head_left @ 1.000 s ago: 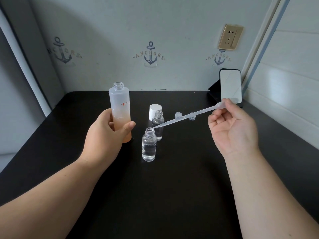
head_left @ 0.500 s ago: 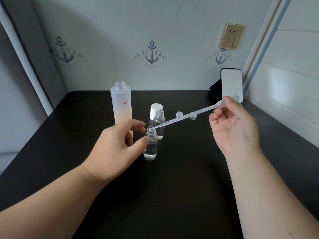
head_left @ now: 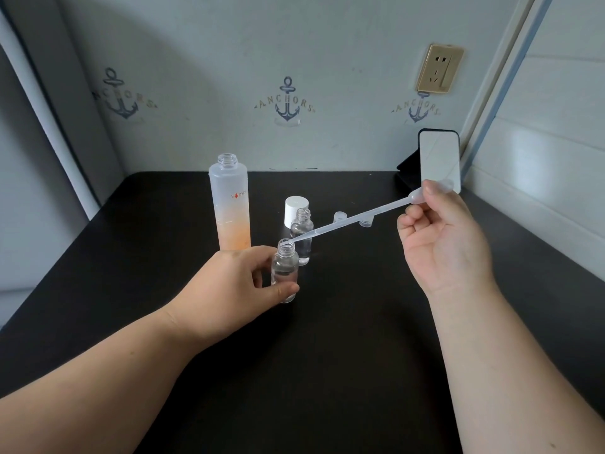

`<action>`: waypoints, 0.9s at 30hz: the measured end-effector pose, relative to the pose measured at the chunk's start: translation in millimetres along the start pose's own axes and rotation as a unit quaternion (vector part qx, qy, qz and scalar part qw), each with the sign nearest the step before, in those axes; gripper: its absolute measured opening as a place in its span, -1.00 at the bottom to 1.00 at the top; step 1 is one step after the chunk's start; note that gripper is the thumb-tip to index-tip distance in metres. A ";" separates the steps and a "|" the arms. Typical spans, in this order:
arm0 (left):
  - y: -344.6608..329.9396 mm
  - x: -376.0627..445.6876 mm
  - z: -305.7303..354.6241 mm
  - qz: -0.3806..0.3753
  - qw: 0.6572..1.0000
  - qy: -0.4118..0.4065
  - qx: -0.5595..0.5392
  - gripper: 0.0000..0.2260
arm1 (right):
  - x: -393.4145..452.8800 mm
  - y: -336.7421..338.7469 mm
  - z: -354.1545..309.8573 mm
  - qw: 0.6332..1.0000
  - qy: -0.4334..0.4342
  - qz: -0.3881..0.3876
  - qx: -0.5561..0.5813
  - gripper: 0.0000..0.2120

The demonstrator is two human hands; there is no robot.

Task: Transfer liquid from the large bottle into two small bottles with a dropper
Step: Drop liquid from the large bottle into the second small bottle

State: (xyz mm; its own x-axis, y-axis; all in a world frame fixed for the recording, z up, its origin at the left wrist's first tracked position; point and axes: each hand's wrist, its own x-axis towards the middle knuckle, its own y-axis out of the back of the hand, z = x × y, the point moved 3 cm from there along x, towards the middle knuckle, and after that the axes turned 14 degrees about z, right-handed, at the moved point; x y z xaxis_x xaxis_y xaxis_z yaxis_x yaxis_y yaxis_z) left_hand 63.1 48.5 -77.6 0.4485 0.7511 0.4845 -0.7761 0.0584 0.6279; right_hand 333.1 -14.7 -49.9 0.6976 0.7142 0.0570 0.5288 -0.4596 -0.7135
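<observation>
The large frosted bottle (head_left: 231,204), orange toward its base and uncapped, stands upright on the black table (head_left: 327,339). Two small clear bottles stand right of it, both open. My left hand (head_left: 240,285) grips the nearer small bottle (head_left: 284,268) with thumb and fingers around its body. The farther small bottle (head_left: 302,235) stands just behind it. My right hand (head_left: 445,244) pinches the bulb of a clear plastic dropper (head_left: 353,221), which slants down to the left with its tip at the nearer bottle's mouth.
A white cap (head_left: 296,211) stands behind the farther small bottle. Two small clear caps (head_left: 339,217) (head_left: 366,221) lie on the table under the dropper. A phone (head_left: 438,160) leans on a stand at the back right corner. Walls close in on three sides.
My left hand let go of the large bottle, moved right and took hold of the nearer small bottle. The dropper and right hand stayed nearly still.
</observation>
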 end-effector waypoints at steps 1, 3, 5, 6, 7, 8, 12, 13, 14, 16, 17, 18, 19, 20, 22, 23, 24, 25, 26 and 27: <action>0.1 0.2 -0.5 0.000 1.000 -0.001 0.000 -0.88 | -0.2 -0.4 -0.2 1.000 0.002 -0.004 0.000 -0.82; 0.2 0.2 -1.4 -0.002 1.000 -0.002 -0.003 -0.88 | -1.0 -1.2 -0.2 1.000 0.005 -0.009 0.001 -0.82; -0.1 0.4 -2.0 -0.003 1.000 -0.004 -0.005 -0.88 | -1.8 -1.2 -0.5 1.000 0.007 -0.010 0.001 -0.81; 0.0 0.3 -2.3 -0.002 1.000 -0.005 -0.005 -0.87 | -2.2 -1.4 -0.8 1.000 0.008 -0.010 0.001 -0.81; -0.1 0.6 -2.4 -0.002 1.000 -0.004 -0.006 -0.87 | -2.5 -1.6 -1.1 1.000 0.007 -0.010 -0.001 -0.81; -0.2 0.6 -2.6 -0.002 1.000 -0.004 -0.007 -0.88 | -2.9 -1.8 -1.5 1.000 0.007 -0.010 -0.003 -0.80; -0.5 0.6 -3.0 -0.006 1.000 0.001 -0.012 -0.85 | -3.9 -2.2 -1.7 1.000 0.004 0.000 -0.005 -0.80; -0.4 0.7 -3.2 -0.006 1.000 0.002 -0.012 -0.86 | -4.3 -2.3 -1.8 1.000 0.004 0.003 -0.005 -0.81; -0.3 0.7 -3.2 -0.006 1.000 0.003 -0.011 -0.86 | -4.5 -2.4 -1.9 1.000 0.004 0.005 -0.005 -0.81; -0.6 0.8 -3.2 -0.007 1.000 0.004 -0.009 -0.87 | -4.7 -2.7 -2.3 1.000 0.004 0.007 -0.004 -0.84; -0.6 0.8 -3.0 -0.008 1.000 0.004 -0.008 -0.88 | -4.8 -2.7 -2.4 1.000 0.005 0.006 -0.003 -0.84; -0.4 0.5 -2.9 -0.008 1.000 0.003 -0.009 -0.89 | -4.8 -2.6 -2.3 1.000 0.006 0.004 -0.003 -0.83; -0.4 0.6 -2.8 -0.009 1.000 0.004 -0.010 -0.89 | -4.8 -2.6 -2.5 1.000 0.007 0.002 -0.004 -0.82; -0.3 0.6 -2.9 -0.010 1.000 0.005 -0.010 -0.89 | -4.8 -2.4 -2.8 1.000 0.009 0.000 -0.005 -0.81; -0.2 0.6 -3.0 -0.010 1.000 0.004 -0.008 -0.89 | -4.9 -2.4 -3.4 1.000 0.012 -0.004 -0.003 -0.78; -0.1 0.6 -3.1 -0.009 1.000 0.005 -0.007 -0.89 | -4.9 -2.3 -3.5 1.000 0.014 -0.003 -0.003 -0.77; 0.1 0.8 -3.3 -0.009 1.000 0.007 -0.007 -0.89 | -5.0 -2.3 -3.6 1.000 0.016 -0.003 -0.003 -0.77; 0.1 1.0 -3.2 -0.010 1.000 0.009 -0.008 -0.90 | -5.0 -2.2 -3.6 1.000 0.019 -0.002 -0.004 -0.77; 0.0 0.8 -3.0 -0.013 1.000 0.010 -0.010 -0.90 | -5.0 -2.2 -3.5 1.000 0.020 -0.002 -0.004 -0.78; -0.1 0.7 -2.8 -0.015 1.000 0.010 -0.012 -0.91 | -4.7 -2.2 -3.5 1.000 0.021 -0.001 -0.005 -0.78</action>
State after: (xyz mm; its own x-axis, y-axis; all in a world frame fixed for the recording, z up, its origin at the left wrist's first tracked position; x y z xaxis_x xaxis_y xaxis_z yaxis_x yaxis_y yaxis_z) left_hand 62.3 50.9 -79.0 0.4627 0.7623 0.4525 -0.7726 0.0965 0.6275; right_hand 330.4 -18.9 -46.1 0.7165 0.6921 0.0873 0.5344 -0.4642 -0.7064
